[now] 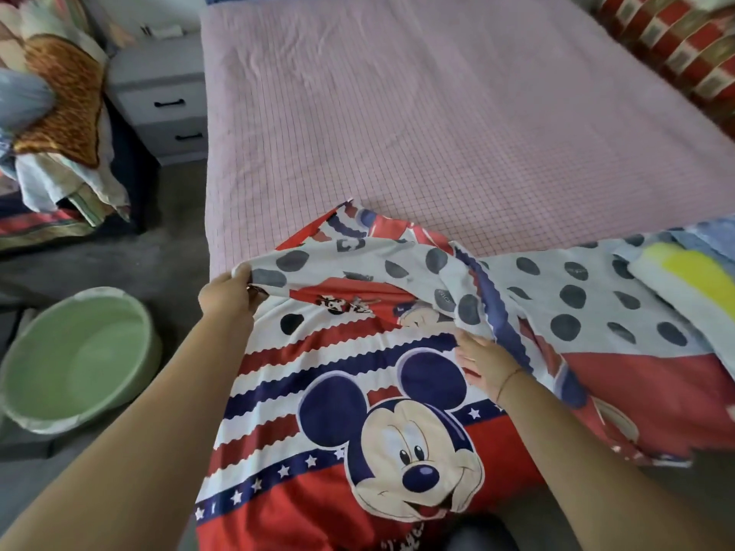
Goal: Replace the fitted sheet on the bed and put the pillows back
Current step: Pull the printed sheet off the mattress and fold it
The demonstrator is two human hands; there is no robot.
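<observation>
A red, white and blue cartoon-mouse sheet (pixel 358 391) lies bunched over the foot of the bed, its dotted underside folded back across the middle. The bed (pixel 437 113) beyond it is covered by a pink checked cloth. My left hand (pixel 228 294) grips a folded edge of the cartoon sheet at the bed's left side and holds it up. My right hand (pixel 483 361) reaches under the folded-back flap near the middle, fingers hidden in the cloth. No pillow is clearly visible.
A green plastic basin (pixel 75 355) stands on the floor at the left. A grey bedside drawer unit (pixel 163 97) is beside the bed's head. Piled bedding (pixel 59 113) lies at far left, a red patterned quilt (pixel 676 41) at top right, and a yellow-and-blue cloth (pixel 692 272) at the right edge.
</observation>
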